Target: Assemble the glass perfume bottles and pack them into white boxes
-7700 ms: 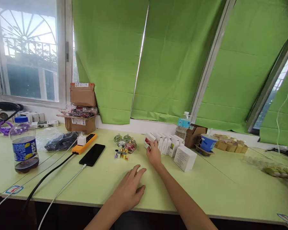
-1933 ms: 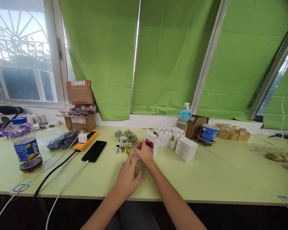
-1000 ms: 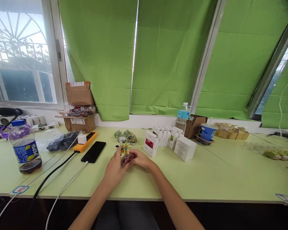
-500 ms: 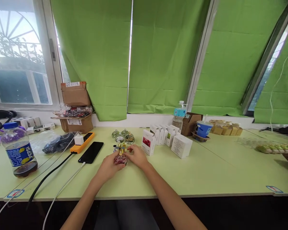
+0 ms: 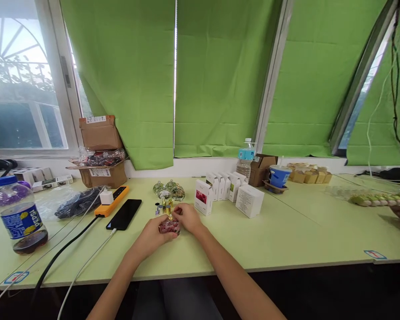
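My left hand (image 5: 156, 234) is wrapped round the left and near side of a small round glass bottle (image 5: 169, 226) with pinkish-red contents, low over the table. Close to the bottle's neck, the fingers of my right hand (image 5: 188, 217) are pinched together; what they hold, if anything, is too small to make out. Just behind stand several small gold and dark caps (image 5: 166, 207). Farther back is a cluster of round glass bottles (image 5: 169, 190). A white box with a red picture (image 5: 203, 198) stands upright to the right of my right hand.
More white boxes (image 5: 250, 201) stand behind and to the right. Leftward lie a black phone (image 5: 124, 214), an orange power strip (image 5: 111, 202) with cables, and a Pepsi bottle (image 5: 22, 222). A water bottle (image 5: 245, 161) and blue cup (image 5: 278, 177) are at the back.
The view has shifted slightly. The pinkish-red bottle sits a little nearer me, apart from the caps, and my right fingers have closed in near its neck.
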{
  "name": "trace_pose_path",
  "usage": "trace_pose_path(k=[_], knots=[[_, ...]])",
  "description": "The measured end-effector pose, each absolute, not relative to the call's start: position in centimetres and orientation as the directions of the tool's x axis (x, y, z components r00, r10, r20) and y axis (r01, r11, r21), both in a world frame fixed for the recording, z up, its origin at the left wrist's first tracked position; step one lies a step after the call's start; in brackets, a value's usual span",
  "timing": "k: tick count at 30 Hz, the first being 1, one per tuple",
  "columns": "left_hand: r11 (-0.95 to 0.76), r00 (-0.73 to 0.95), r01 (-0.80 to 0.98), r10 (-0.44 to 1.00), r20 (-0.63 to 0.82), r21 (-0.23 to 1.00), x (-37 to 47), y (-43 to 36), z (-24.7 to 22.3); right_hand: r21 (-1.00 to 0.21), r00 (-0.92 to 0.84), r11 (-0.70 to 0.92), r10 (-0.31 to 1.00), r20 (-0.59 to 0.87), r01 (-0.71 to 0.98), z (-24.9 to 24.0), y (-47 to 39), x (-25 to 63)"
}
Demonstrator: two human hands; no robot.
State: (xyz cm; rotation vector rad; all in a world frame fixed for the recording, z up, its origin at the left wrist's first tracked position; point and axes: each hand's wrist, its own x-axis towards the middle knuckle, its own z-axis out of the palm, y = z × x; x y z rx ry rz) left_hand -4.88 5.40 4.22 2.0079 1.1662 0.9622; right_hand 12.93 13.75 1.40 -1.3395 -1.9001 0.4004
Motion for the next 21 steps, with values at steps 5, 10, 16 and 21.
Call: trace_pose_path(k=[5, 10, 16, 21], knots=[[-0.469, 0.363, 0.505, 0.877, 0.315, 0.725, -4.9, 5.4, 4.2, -0.702, -0.13, 0.442, 0.883, 0.452, 0.559, 1.6, 13.8, 13.2], [-0.457, 0.313, 0.553, 0.889, 0.334, 0.697, -5.0, 5.7, 4.2, -0.841, -0.092, 0.52, 0.854, 0.512, 0.146, 2.8, 13.1, 12.6], [-0.459, 0.297, 0.565, 0.889, 0.349, 0.686, -5.2, 5.9, 4.0, -0.871, -0.155, 0.49, 0.858, 0.489, -0.034, 3.2, 12.4, 11.6], [-0.453, 0.294, 0.579, 0.891, 0.345, 0.678, -5.3, 5.9, 3.8, -0.885, -0.105, 0.465, 0.881, 0.461, 0.016, 2.6, 12.7, 11.3]])
